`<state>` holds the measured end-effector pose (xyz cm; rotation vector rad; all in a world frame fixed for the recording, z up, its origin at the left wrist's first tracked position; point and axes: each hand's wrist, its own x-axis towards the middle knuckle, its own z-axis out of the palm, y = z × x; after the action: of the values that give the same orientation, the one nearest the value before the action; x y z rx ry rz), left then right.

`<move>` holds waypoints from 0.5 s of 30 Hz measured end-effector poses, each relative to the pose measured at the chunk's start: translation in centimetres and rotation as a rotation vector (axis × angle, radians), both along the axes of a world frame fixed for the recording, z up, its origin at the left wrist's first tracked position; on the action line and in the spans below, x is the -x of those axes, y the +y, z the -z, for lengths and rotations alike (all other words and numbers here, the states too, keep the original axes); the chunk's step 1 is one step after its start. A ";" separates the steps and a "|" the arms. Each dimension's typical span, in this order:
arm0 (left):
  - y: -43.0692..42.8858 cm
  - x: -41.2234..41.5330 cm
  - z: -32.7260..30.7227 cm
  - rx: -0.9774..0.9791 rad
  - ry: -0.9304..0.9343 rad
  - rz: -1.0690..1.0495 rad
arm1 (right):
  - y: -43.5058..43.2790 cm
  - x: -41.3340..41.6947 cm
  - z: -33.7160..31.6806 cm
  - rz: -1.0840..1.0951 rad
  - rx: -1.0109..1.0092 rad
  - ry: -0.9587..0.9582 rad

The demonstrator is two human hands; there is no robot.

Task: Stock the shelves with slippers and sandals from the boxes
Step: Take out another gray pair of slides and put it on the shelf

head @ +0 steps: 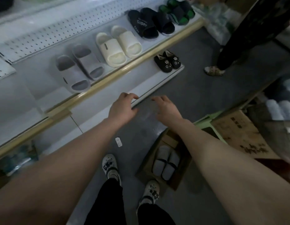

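On the white shelf point(27, 78) I see grey slides point(79, 69), cream slides point(118, 44), navy slides point(149, 23) with white lettering and green-soled dark sandals point(178, 11); its rail point(108, 79) is gold. Black slippers point(167, 61) carry white cat faces. The brown box point(145, 168) holds pale grey slippers point(165, 163) with black trim

grey slides point(68, 65): 2 | cream slides point(108, 44): 2 | navy slides point(141, 24): 2 | green-soled slides point(180, 11): 2 | cat slippers point(167, 61): 2 | boxed slippers point(165, 163): 2

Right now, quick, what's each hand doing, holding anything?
Left hand: fingers curled at the lower shelf edge; whether it grips cannot be told.
Right hand: open, fingers relaxed, holding nothing.
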<state>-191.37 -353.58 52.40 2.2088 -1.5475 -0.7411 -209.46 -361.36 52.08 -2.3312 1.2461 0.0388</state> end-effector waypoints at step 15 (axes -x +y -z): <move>5.0 18.2 13.7 -0.215 0.043 0.298 | 9.0 18.0 14.2 0.325 -0.256 0.039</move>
<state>-209.58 -348.60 38.70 2.1113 -1.8772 -1.0807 -227.49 -352.32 37.87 -1.8998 1.5282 0.1267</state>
